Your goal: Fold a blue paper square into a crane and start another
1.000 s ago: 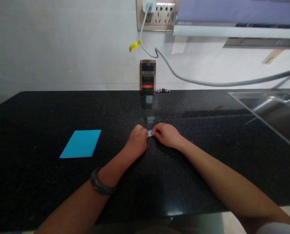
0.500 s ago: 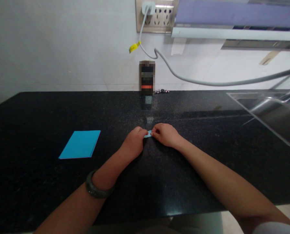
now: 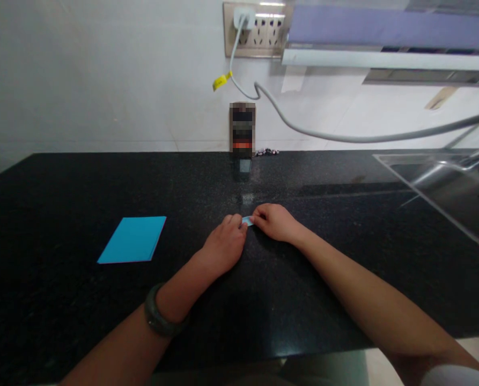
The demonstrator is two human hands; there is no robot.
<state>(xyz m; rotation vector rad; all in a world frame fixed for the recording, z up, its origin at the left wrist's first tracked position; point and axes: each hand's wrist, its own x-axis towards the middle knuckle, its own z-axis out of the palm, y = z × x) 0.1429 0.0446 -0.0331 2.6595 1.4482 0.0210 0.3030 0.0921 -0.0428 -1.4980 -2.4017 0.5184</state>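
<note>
The left hand (image 3: 225,244), with a dark green round bangle (image 3: 154,315) on its wrist, is clamped on the left end of a small, narrow, pale blue paper strip (image 3: 247,220); the right hand (image 3: 277,223) pinches its right end. This strip is between both hands, at the black speckled stone counter (image 3: 303,300). Bright blue square paper (image 3: 132,239) lies to the left, apart from them

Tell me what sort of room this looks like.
Probably a kitchen: a shiny rectangular metal sink is set into a long, black, speckled stone-like counter, and a rectangular, beige-framed multi-socket outlet is on the pale wall above.
</note>
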